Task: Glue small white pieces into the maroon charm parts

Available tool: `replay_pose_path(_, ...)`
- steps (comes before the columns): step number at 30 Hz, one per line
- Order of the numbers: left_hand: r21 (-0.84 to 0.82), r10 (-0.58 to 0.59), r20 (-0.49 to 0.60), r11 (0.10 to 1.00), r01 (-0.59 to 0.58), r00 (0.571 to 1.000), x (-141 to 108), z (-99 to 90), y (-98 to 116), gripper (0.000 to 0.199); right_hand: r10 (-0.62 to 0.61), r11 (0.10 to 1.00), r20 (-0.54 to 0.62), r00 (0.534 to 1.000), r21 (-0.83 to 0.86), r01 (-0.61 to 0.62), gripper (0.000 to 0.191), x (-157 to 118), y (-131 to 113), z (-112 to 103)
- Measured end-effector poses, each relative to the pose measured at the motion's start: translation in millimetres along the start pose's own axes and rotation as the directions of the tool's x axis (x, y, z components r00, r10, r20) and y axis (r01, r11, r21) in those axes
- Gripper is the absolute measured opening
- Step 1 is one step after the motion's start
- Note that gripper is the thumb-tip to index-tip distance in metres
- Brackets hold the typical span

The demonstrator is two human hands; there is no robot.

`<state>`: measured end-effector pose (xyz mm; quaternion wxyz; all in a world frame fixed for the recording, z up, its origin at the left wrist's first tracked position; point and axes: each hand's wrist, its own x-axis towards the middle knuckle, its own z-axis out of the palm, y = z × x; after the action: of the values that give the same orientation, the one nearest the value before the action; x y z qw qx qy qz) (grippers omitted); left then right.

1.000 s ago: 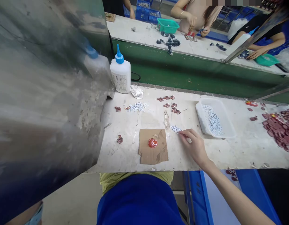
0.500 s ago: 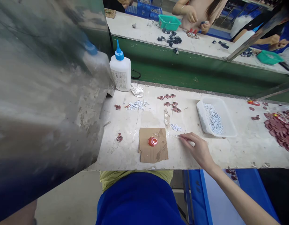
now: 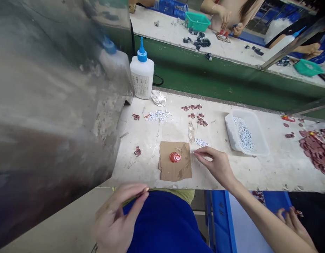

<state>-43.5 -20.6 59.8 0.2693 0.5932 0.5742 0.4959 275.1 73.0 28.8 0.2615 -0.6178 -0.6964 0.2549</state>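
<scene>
My left hand (image 3: 118, 214) is in front of the table edge, thumb and fingertips pinched on a small dark piece with an orange-yellow end, too blurred to name. My right hand (image 3: 216, 165) is just right of a cardboard square (image 3: 167, 172), fingertips closed on what looks like a tiny white piece (image 3: 194, 152). A shiny red-orange dish with glossy liquid (image 3: 175, 157) sits on the cardboard. Beyond my right fingertips lies a small heap of white-and-blue bits (image 3: 201, 142). Small reddish-brown figures (image 3: 200, 116) stand in loose rows behind it.
A metal panel (image 3: 59, 88) walls off the left. A white glue bottle (image 3: 142, 75) stands at the back. A clear tub (image 3: 262, 140) holds white bits; reddish-brown discs (image 3: 315, 149) pile at far right. A co-worker's hand (image 3: 296, 225) shows lower right. People work across the green partition (image 3: 204, 73).
My left hand has come into view from the lower left, holding a small piece. My right hand has moved left, from the bits toward the cardboard. Another person's hand has appeared lower right.
</scene>
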Motion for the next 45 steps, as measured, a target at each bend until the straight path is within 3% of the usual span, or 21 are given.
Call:
replay_pose_path(4, 0.029, 0.043, 0.133, 0.998, -0.047, 0.99, 12, 21.6, -14, 0.044, -0.094, 0.995, 0.06, 0.994, 0.049, 0.091, 0.012, 2, -27, 13)
replay_pose_path(7, 0.039, 0.021, 0.147, 0.999, -0.027, 0.989, 13, 29.4, -18, 0.05, -0.165, 0.985, 0.093, 0.982, 0.063, 0.16, 0.015, 2, -39, 18)
replay_pose_path(11, 0.028, -0.057, 0.081, 0.998, 0.055, 0.995, 9, 27.6, -21, 0.037, -0.22, 0.974, 0.101, 0.97, 0.068, 0.214, 0.019, 2, -42, 20)
replay_pose_path(13, 0.009, -0.029, 0.072, 1.0, 0.028, 0.997, 10, 25.5, -22, 0.028, -0.235, 0.971, 0.1, 0.967, 0.064, 0.229, 0.019, 2, -41, 20)
replay_pose_path(16, -0.005, 0.041, 0.095, 0.999, -0.041, 0.995, 16, 25.3, -22, 0.037, -0.248, 0.968, 0.097, 0.964, 0.065, 0.243, 0.019, 1, -41, 22)
replay_pose_path(20, -0.021, 0.073, 0.126, 0.997, -0.071, 0.989, 20, 32.0, -18, 0.043, -0.238, 0.969, 0.069, 0.969, 0.084, 0.232, 0.019, -1, -41, 23)
replay_pose_path(24, -0.051, 0.071, 0.119, 0.997, -0.065, 0.99, 20, 40.6, -11, 0.026, -0.195, 0.972, 0.018, 0.981, 0.134, 0.191, 0.014, -4, -49, 20)
replay_pose_path(28, -0.082, 0.062, 0.155, 0.995, -0.05, 0.986, 21, 45.6, -3, 0.026, -0.126, 0.927, 0.013, 0.992, 0.357, 0.113, 0.01, -12, -72, 16)
replay_pose_path(34, -0.112, 0.069, 0.19, 0.993, -0.049, 0.979, 24, 45.1, 7, 0.028, -0.183, 0.816, 0.083, 0.98, 0.569, 0.104, 0.016, -23, -100, 17)
replay_pose_path(39, -0.121, 0.067, 0.203, 0.992, -0.043, 0.977, 25, 43.9, 9, 0.033, -0.151, 0.804, 0.124, 0.981, 0.592, 0.049, 0.011, -23, -102, 20)
replay_pose_path(45, -0.13, 0.068, 0.218, 0.991, -0.041, 0.974, 25, 45.9, 8, 0.033, -0.226, 0.847, 0.111, 0.968, 0.512, 0.139, 0.015, -22, -100, 21)
